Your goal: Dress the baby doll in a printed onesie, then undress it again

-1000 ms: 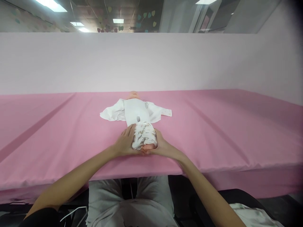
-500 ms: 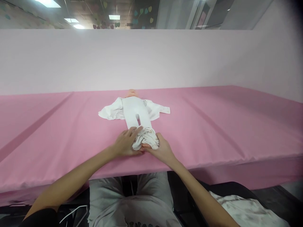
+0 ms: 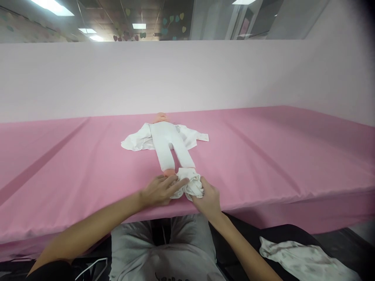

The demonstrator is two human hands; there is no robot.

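bunched white garment [image 3: 191, 186] lies at near worktop [image 3: 263, 156] edge, at doll [image 3: 168, 142] feet | right hand [image 3: 206, 196] closed on it from near-right | left hand [image 3: 158, 190] laid open, fingers touching its left side

There is a single view, from a camera worn on the person's head, looking forward and slightly down across the pink cloth-covered tabletop [image 3: 263, 156] toward a plain pale pink wall [image 3: 187, 78] behind it. The person's own lap and forearms fill the bottom edge, so the camera sits close above the near edge of the tabletop. Ceiling lights show along the top edge. Straight lines bow toward the edges, which marks a wide lens.
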